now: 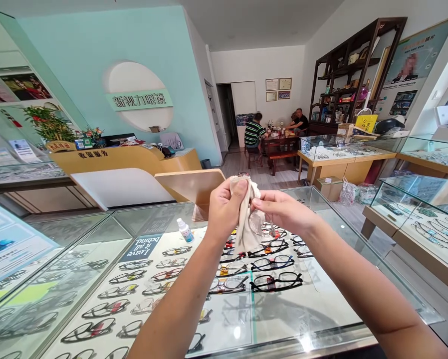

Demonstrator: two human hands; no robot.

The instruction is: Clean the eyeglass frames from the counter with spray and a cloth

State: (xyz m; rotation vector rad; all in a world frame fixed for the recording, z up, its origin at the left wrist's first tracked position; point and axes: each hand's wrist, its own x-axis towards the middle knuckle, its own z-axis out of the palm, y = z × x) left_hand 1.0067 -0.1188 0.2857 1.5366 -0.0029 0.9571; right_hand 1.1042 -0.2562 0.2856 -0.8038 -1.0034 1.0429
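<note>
Above the glass display case, both of my hands are raised close together. My left hand (224, 205) is closed on a cream cleaning cloth (246, 238), its thumb pressing the folded fabric near the top. A pair of eyeglasses (257, 222) with a thin, clear-looking frame hangs by the cloth, partly covered by it. The fingers of my right hand (286, 210) pinch these eyeglasses at the side. Part of the frame is hidden behind the cloth and fingers. A small white spray bottle (185, 231) with a blue label stands on the glass to the left.
Rows of spectacle frames (276, 281) lie inside the glass case (343, 299) below my hands. A wooden-edged panel (188, 182) stands just beyond. Further off are a reception counter (130, 157), other display cases (426, 209) and two people (254, 134) seated at a table.
</note>
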